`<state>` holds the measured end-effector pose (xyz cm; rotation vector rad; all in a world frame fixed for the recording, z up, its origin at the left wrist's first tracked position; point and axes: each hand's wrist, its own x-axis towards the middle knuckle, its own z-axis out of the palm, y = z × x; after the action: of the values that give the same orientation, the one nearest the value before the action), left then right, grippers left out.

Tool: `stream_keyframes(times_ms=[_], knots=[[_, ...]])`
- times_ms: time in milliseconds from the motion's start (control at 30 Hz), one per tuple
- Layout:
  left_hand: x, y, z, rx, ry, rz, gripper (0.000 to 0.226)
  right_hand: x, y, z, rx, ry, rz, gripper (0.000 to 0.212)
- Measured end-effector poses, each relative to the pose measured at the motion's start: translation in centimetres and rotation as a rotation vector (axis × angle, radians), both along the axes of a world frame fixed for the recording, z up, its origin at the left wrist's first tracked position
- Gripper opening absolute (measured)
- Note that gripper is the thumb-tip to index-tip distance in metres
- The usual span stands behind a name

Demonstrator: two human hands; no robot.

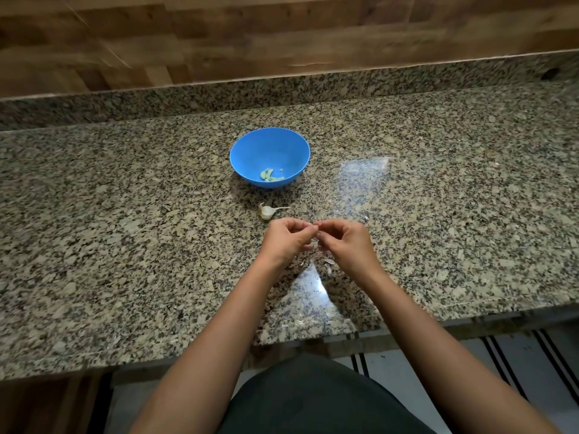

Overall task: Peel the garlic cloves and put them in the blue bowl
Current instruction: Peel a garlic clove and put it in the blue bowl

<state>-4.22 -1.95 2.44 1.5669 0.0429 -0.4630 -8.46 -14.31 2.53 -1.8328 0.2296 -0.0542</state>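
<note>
A blue bowl (pixel 270 142) stands on the granite counter with several peeled garlic cloves (pixel 268 175) at its bottom. The rest of a garlic bulb (pixel 266 211) with its dry stalk lies just in front of the bowl. Nearer to me, my left hand (pixel 286 238) and my right hand (pixel 344 241) meet fingertip to fingertip and pinch a garlic clove (pixel 315 244) between them. Only a bit of its pale skin shows between the fingers.
Bits of garlic skin (pixel 329 262) lie on the granite counter (pixel 125 245) under my right hand. A raised granite ledge and a wooden wall (pixel 219 42) close off the back. The counter's front edge runs just above my dark clothing.
</note>
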Motion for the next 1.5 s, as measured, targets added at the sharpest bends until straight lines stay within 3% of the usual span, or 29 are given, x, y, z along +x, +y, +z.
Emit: stream_keyframes(times_ms=[267,767,1033,1500], knots=[[0.11,0.07,-0.07,-0.05,0.075,0.018,0.012,-0.28,0.1,-0.19,0.004,-0.006,-0.018,0.015],[-0.19,0.07,-0.04,0.022,0.042,-0.011,0.013,-0.23,-0.31,0.29,0.339,0.147,0.008,0.011],[0.16,0.35,0.32,0.014,0.054,-0.05,0.011,-0.44,-0.1,0.33,0.098,0.067,0.009,0.011],[0.09,0.23,0.17,-0.007,0.058,-0.008,0.012,-0.51,0.06,-0.01,0.062,0.049,-0.032,0.006]])
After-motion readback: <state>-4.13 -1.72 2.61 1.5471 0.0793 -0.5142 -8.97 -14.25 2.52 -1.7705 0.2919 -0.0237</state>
